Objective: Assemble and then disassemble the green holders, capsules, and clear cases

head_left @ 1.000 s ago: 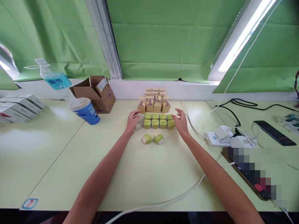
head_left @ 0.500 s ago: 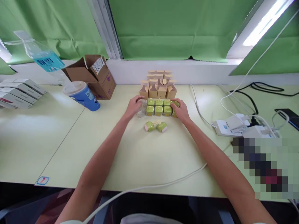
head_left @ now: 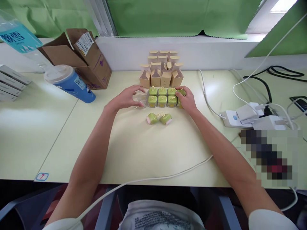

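Small clear jars with green lids and loops [head_left: 162,101] stand in two rows on the table. My left hand [head_left: 128,97] is at the left end of the rows. Its thumb and fingers are spread around clear, lidless jars [head_left: 142,98]. At the right end, my right hand [head_left: 187,99] has its thumb and forefinger on either side of a green-lidded jar [head_left: 182,92] and partly covers the jars there. In front of the rows, two loose green lids [head_left: 152,118] with pinkish undersides lie on their sides.
Several open small cardboard boxes [head_left: 155,78] stand behind the jars. To the left are a blue cup [head_left: 72,84], a tilted bottle [head_left: 20,36], a brown carton [head_left: 96,67] and white boxes [head_left: 11,83]. A power strip [head_left: 236,119] with chargers lies right; a white cable [head_left: 165,176] crosses the front.
The view has tipped downward. My left hand has spread its thumb and fingers wider around the clear jars. My right hand stays at the right end of the rows.
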Demonstrator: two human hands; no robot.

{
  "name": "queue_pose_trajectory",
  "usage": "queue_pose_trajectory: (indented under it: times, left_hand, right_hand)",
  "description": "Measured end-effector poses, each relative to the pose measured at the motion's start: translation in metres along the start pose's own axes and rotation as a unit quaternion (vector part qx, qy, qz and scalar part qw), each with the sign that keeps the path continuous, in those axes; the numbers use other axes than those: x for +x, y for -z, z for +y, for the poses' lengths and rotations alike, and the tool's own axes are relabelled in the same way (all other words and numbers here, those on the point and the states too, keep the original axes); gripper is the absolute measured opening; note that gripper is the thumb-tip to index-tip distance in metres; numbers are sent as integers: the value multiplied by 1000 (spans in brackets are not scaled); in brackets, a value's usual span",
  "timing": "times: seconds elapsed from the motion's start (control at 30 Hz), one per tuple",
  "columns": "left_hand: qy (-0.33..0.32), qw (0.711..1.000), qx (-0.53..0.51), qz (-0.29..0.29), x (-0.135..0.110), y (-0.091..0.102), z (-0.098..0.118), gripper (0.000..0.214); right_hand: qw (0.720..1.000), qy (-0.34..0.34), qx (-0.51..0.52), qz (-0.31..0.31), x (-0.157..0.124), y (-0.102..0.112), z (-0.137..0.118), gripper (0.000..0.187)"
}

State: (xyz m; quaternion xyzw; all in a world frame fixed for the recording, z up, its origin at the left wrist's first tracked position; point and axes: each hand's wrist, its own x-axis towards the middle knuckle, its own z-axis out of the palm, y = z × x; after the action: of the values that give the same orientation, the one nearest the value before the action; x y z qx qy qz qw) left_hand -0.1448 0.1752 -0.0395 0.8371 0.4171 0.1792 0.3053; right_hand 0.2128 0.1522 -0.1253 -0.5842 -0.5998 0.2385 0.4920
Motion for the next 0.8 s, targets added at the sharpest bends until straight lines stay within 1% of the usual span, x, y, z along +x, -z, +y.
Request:
queue_pose_trajectory:
  times: [0.07,0.1,0.2,0.33,0.4,0.47,0.53,0.6,0.67,0.8]
  left_hand:
    - [-4,999,-33,-4,3,-5,-2,100]
    - [-5,999,-50,-13,4,-6,-4,104]
    - [-1,996,-75,-39,8,-7,-9,105]
    - [5,998,-44,-44,7,-3,-12,109]
    - [13,998,-23,-51,5,-2,-12,113]
    - [17,998,-7,-57,4,-4,-9,124]
    - [10,998,-1,-56,6,-9,-7,139]
    - [-7,999,-5,-52,9,-16,-5,148]
    - [-18,999,-16,-37,12,-24,-5,148]
    - [-12,1000,-19,3,15,-34,-8,137]
  right_hand:
    - [1000,-11,13,-12,1,1,0,26]
    - [1000,-16,21,-16,1,1,-1,26]
    - [999,-14,43,-24,1,2,-3,28]
    - [998,-3,62,-31,-2,-2,-6,33]
    - [998,-5,65,-20,-3,-6,-7,32]
    - [998,-11,61,3,-4,-11,-7,29]
    - [998,-17,54,22,-5,-15,-7,25]
    - [998,-19,51,27,-5,-16,-8,24]
    - [998,-22,55,21,-5,-16,-10,24]
    - [997,-31,74,3,-4,-13,-11,26]
